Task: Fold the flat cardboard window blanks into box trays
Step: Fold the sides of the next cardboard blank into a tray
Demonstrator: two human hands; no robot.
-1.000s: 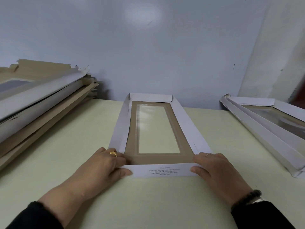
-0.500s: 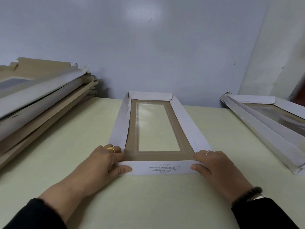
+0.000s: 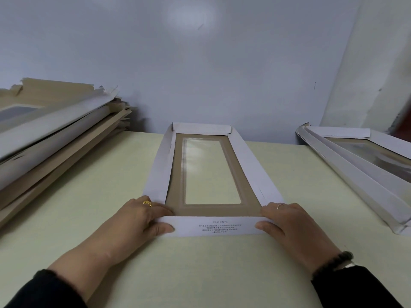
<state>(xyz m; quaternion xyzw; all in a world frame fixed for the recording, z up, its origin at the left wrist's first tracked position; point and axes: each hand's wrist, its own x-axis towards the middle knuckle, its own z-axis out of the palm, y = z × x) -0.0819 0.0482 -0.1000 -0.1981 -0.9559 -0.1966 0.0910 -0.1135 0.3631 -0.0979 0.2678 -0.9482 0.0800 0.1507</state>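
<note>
A long cardboard window blank [image 3: 244,156] lies lengthwise on the pale green table [image 3: 200,263], brown inside with a clear film window and white flaps on all four sides. Its near flap, printed with small text, stands tilted up toward me. My left hand [image 3: 142,221] pinches the near left corner, thumb on the flap's outer face and fingers behind it. My right hand [image 3: 289,223] pinches the near right corner the same way. The far end flap is raised too.
A tall slanting stack of flat blanks [image 3: 51,134] fills the table's left side. Folded white trays [image 3: 360,165] lie stacked at the right. A pale blue wall [image 3: 200,74] closes the far edge.
The near flap has been raised from lying low to a steeper tilt, with both hands holding its corners. The view has shifted slightly.
</note>
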